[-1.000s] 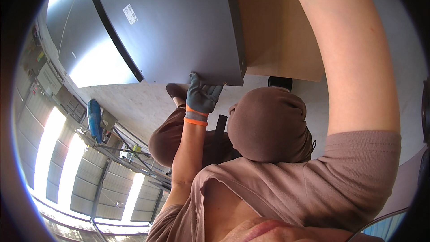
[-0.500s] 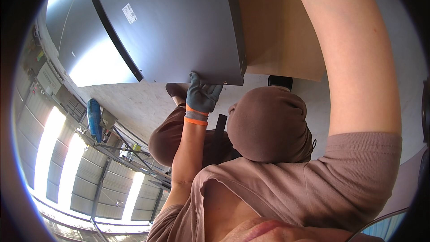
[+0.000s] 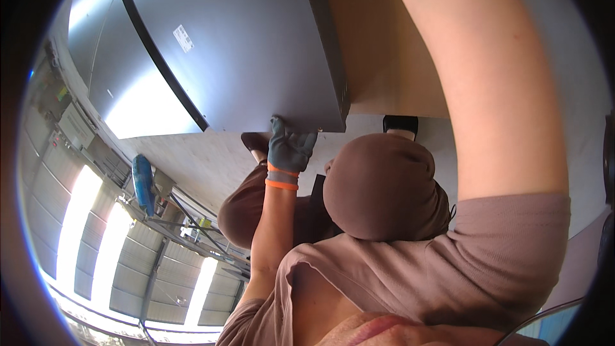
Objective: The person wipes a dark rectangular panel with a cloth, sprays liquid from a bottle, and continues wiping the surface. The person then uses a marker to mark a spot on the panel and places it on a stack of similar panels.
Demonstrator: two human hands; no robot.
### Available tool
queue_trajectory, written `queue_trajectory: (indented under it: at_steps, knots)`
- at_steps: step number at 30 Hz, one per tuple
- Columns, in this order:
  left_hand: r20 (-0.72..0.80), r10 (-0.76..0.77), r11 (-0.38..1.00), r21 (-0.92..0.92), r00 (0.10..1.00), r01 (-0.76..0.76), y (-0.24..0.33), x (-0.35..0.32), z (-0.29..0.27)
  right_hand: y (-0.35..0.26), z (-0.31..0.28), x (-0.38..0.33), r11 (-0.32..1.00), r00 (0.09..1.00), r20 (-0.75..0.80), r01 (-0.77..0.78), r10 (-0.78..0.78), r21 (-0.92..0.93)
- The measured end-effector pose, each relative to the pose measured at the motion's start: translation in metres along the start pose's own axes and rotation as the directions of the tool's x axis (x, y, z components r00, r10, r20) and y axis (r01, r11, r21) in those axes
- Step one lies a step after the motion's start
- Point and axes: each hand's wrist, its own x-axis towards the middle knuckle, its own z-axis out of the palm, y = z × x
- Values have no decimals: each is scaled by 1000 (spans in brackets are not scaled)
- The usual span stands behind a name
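Observation:
A large dark grey, glossy metal panel (image 3: pixel 256 57) fills the upper left, with a white label (image 3: pixel 183 38) on its face and a black strip (image 3: pixel 160 57) across it. My left hand (image 3: pixel 290 148), in a grey work glove with an orange-edged cuff, grips the panel's near edge. Its thumb lies on the upper face and the fingers go underneath, partly hidden. My bare right forearm (image 3: pixel 493 70) reaches up past the top of the picture, so the right hand is out of sight. Beneath the panel's right side lies a brown board-like sheet (image 3: pixel 391 45).
My bent knees (image 3: pixel 384 186) are close below the panel's near edge. A pale floor (image 3: pixel 359 125) runs around them. To the left stand a blue wrapped object (image 3: pixel 143 184), metal framing (image 3: pixel 192 221) and a wall with bright windows (image 3: pixel 80 230).
The panel and my left hand appear slightly lower in the picture, and the left grip stays the same. My right forearm has shifted a little to the left.

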Motion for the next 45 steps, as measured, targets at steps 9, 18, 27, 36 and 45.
queue_trajectory:
  at_steps: [9, 18, 27, 36, 45]
  knots:
    - [86, -42, 998, -48, 995, 47, 4, 7, -17, 10, -15, 8, 999, 999, -37, -14, 15, 50]
    - [94, -8, 1000, -2, 995, 8, 1, 9, -16, 15, -24, 11, 998, 998, -58, -12, 16, 63]
    - [140, -42, 998, -32, 989, 47, 1, 17, -26, 16, -26, 13, 998, 998, -60, -13, 16, 65]
    - [157, -21, 1000, 20, 987, 18, 1, 11, -20, 18, -24, 13, 998, 998, -61, -20, 24, 64]
    - [145, -30, 999, 18, 989, 27, 0, 14, -21, 19, -24, 15, 998, 998, -68, -16, 20, 66]
